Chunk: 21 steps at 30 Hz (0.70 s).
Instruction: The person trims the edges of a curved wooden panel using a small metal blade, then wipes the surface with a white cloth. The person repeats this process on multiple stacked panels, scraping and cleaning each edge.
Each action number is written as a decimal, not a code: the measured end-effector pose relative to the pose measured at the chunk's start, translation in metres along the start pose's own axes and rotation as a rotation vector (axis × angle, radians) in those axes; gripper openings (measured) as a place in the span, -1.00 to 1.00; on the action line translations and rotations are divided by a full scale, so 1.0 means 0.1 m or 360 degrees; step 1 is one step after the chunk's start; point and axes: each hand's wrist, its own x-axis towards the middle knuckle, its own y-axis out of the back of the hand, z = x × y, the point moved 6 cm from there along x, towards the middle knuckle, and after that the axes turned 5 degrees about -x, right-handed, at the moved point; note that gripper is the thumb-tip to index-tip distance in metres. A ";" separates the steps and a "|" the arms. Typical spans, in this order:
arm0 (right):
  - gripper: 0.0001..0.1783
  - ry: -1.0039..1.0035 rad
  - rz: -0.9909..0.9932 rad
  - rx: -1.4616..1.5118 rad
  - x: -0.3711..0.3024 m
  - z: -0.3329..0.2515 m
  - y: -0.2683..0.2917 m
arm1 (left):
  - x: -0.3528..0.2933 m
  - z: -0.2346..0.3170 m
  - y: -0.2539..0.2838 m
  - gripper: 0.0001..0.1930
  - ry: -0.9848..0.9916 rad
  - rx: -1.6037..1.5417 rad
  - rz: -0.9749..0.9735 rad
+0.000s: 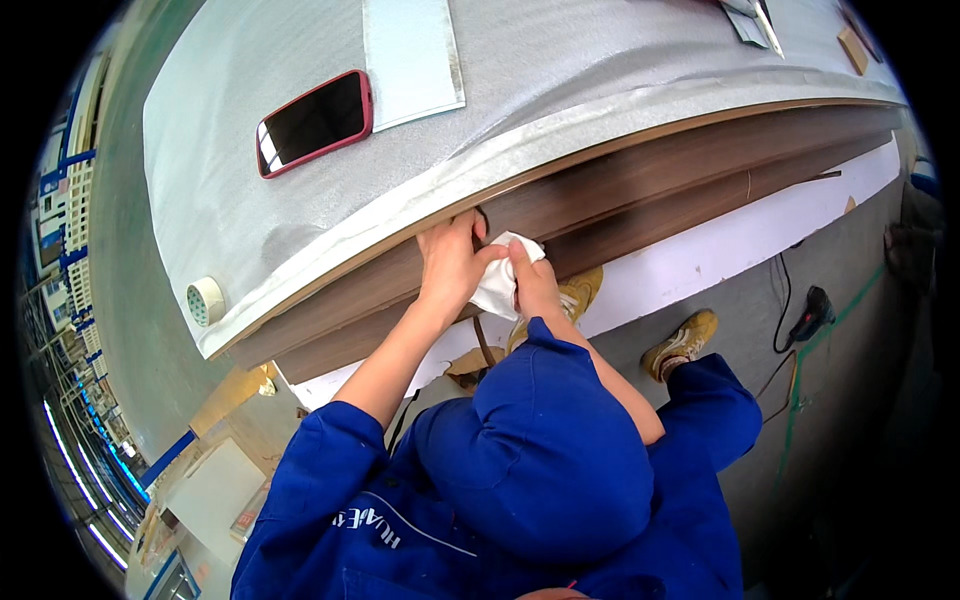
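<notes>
My right hand (pixel 537 287) is closed on a crumpled white cloth (pixel 493 290), its thumb pressing the top of the bunch. Close beside it, my left hand (pixel 449 262) has its fingers bent against the edge of a long brown wood-grain panel (pixel 600 185). The left thumb reaches across onto the cloth, so both hands meet at it. A small dark spot shows by the left fingertips; I cannot make out what it is. The cloth partly hides the right fingers.
White foam sheeting (pixel 560 75) covers the worktop, bearing a red-cased phone (pixel 315 122), a pale flat sheet (pixel 413 60) and a tape roll (pixel 206 301). A corded power tool (pixel 812 312) lies on the floor at right. My yellow shoe (pixel 680 340) is near a white board (pixel 690 270).
</notes>
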 end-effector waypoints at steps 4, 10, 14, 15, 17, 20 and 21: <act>-0.34 0.0225 0.0175 0.0147 0.01 -0.07 0.11 | 0.08 0.16 -0.08 -0.59 0.0057 -0.0069 -0.0024; -0.40 0.0296 0.0121 0.0237 0.07 -0.16 0.44 | 0.21 0.41 -0.31 -0.66 -0.0138 -0.0100 0.0029; -0.48 0.0211 0.0006 0.0518 0.19 -0.16 0.67 | 0.34 0.54 -0.42 -0.68 -0.0072 -0.0161 -0.0131; -0.50 0.0171 -0.0035 0.0607 0.18 -0.21 0.69 | 0.38 0.59 -0.47 -0.68 -0.0109 -0.0166 -0.0102; -0.55 0.0201 0.0083 0.0693 0.17 -0.33 0.87 | 0.48 0.72 -0.65 -0.68 -0.0184 -0.0184 -0.0054; -0.56 0.0193 0.0209 0.0523 0.20 -0.49 1.27 | 0.62 0.98 -0.82 -0.75 -0.0154 -0.0231 -0.0126; -0.55 0.0180 0.0163 0.0351 0.21 -0.55 1.37 | 0.65 1.03 -0.84 -0.76 -0.0183 -0.0278 -0.0092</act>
